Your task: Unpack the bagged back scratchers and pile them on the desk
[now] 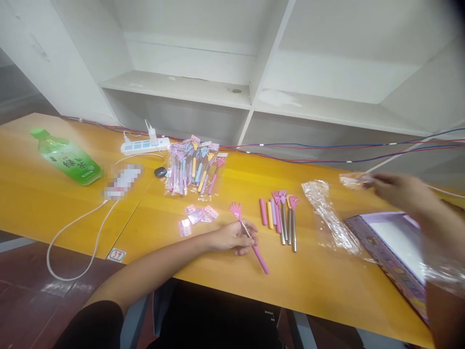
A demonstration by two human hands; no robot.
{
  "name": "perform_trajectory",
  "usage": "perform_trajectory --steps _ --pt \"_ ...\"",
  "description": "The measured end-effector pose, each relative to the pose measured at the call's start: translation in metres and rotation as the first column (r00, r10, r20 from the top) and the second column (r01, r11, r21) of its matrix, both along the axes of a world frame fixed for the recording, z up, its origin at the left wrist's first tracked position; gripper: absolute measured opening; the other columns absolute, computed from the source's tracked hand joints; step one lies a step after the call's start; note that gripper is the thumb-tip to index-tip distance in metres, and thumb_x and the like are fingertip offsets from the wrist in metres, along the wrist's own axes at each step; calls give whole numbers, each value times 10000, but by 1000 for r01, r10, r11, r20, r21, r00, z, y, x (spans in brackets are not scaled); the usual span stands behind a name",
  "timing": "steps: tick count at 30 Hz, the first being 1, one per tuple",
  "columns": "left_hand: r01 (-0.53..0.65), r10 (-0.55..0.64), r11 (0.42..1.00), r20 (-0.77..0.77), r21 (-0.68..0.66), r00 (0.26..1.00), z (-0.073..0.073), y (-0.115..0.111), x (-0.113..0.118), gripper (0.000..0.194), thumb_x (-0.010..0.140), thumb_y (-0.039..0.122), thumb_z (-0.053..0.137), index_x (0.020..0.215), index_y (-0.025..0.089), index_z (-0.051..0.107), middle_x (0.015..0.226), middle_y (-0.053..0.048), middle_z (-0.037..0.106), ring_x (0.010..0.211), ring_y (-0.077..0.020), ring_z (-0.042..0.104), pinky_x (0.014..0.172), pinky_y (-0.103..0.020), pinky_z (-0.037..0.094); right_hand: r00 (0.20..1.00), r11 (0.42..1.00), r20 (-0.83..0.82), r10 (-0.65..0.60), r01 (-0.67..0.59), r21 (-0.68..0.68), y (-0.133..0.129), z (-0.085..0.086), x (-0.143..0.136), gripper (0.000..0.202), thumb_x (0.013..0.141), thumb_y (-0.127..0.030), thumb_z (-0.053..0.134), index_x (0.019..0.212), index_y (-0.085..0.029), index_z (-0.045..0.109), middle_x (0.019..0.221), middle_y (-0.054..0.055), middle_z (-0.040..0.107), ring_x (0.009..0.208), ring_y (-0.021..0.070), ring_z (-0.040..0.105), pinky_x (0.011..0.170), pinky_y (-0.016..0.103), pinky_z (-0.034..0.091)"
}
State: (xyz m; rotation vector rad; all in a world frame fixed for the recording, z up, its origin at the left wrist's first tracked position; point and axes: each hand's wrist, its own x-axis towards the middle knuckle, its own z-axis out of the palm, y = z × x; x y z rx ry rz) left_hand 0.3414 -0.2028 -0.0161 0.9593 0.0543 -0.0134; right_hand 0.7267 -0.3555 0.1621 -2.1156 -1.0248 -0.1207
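Note:
My left hand is closed round the metal rod of a pink back scratcher, its claw pointing up and away. To its right lie several metal scratcher rods with pink, purple and yellow claws, beside loose coloured handles. My right hand, blurred, reaches over the far right of the table, its fingertips at a small pale packet. Below it are clear plastic bags and a purple patterned box. Small pink cards lie left of my left hand.
Bagged scratchers lie at the back of the wooden table, near a white power strip. A green bottle lies at the left, by a pixelated item with a white cable. White shelves stand behind.

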Motion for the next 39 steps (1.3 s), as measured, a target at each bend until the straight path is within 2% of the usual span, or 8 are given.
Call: perform_trajectory --steps 8,16,20,25,28,32,35,39 --pt "24 -18 996 -66 91 998 2 3 -3 562 901 590 804 1171 165 553 916 -68 727 484 -67 520 472 -227 314 951 958 -273 -145 66 -280 9 -65 41 202 914 -143 729 732 -122 814 444 -26 587 399 128 516 524 280 315" --pt "-151 157 982 -50 116 986 11 8 -4 525 930 620 761 1071 120 677 761 -31 666 596 -86 507 601 -243 347 958 967 -132 -256 251 -51 25 -41 58 146 791 -74 732 707 -173 666 665 -39 629 534 112 430 643 327 294" --pt "-268 270 955 1 126 963 9 8 -5 503 968 625 716 1070 133 692 709 -1 586 702 -125 572 721 -263 429 965 956 -238 -113 171 237 34 -54 -36 166 779 -117 762 912 -199 704 751 -14 661 553 122 482 596 304 308" --pt "-297 323 894 -22 336 946 15 10 -9 521 999 660 636 1207 183 643 737 50 518 568 -103 492 574 -241 415 537 904 -731 421 -317 288 26 -113 -234 478 887 -479 789 1298 -255 689 653 -38 614 489 126 483 471 242 320" --pt "-284 312 785 44 550 949 28 5 -13 430 1059 570 579 1227 179 636 879 -16 637 742 -151 630 714 -286 525 322 910 -852 413 -194 368 24 -130 -294 604 848 -635 808 1278 -247 640 572 -63 546 470 112 413 456 220 298" --pt "-278 274 464 162 841 948 37 -8 -17 310 1114 360 469 1363 215 585 1245 -119 670 1203 -258 650 1068 -414 509 408 902 -828 385 23 432 24 -133 -298 548 823 -701 812 1005 -206 665 622 -40 520 585 124 467 528 236 395" --pt "-178 254 222 119 959 960 29 -14 -20 279 1131 315 387 1271 199 599 1211 -120 658 1119 -264 657 1017 -423 518 460 857 -812 360 181 483 19 -129 -292 480 861 -645 812 951 -198 662 723 -21 540 605 100 412 509 220 363" --pt "-51 288 36 38 998 957 11 -21 -21 141 1093 276 474 1124 210 594 1052 -71 659 947 -248 643 894 -384 518 234 773 -849 474 351 529 13 -118 -309 464 852 -594 837 1041 -244 598 966 -5 628 519 49 293 378 185 179"
